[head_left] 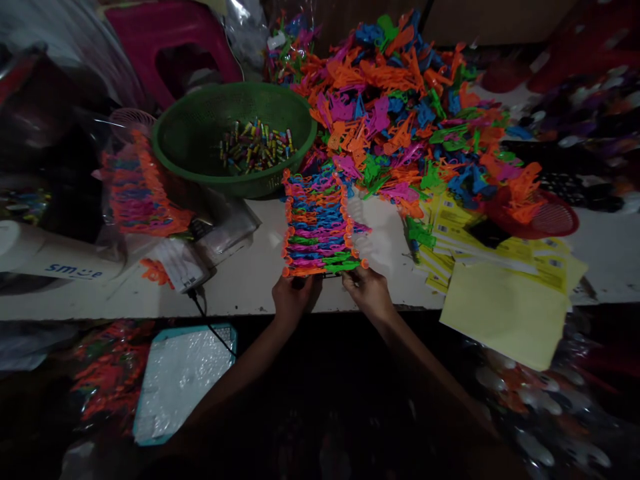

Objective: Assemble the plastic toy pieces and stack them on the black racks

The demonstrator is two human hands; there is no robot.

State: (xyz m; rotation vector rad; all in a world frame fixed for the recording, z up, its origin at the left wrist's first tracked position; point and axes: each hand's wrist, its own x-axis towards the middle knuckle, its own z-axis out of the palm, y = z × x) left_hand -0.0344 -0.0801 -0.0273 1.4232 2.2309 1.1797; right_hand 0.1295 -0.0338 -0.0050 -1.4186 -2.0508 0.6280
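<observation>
A neat row of stacked orange, blue, pink and green plastic toy pieces (319, 230) lies on the white table, with orange round ends lined up along both sides. At its near left corner, my left hand (294, 297) is closed, the fingertips partly hidden under the front piece. My right hand (371, 293) pinches the near right end, by a green piece. Behind the row spreads a large loose heap of the same kind of plastic pieces (395, 113).
A green basket (167, 157) holds many small coloured tubes. To the left are a bagged row of pieces (137, 190) and a white box with a cable (180, 263). Yellow printed cards (467, 230), a pale yellow sheet (505, 313) and a red basket (557, 219) lie right.
</observation>
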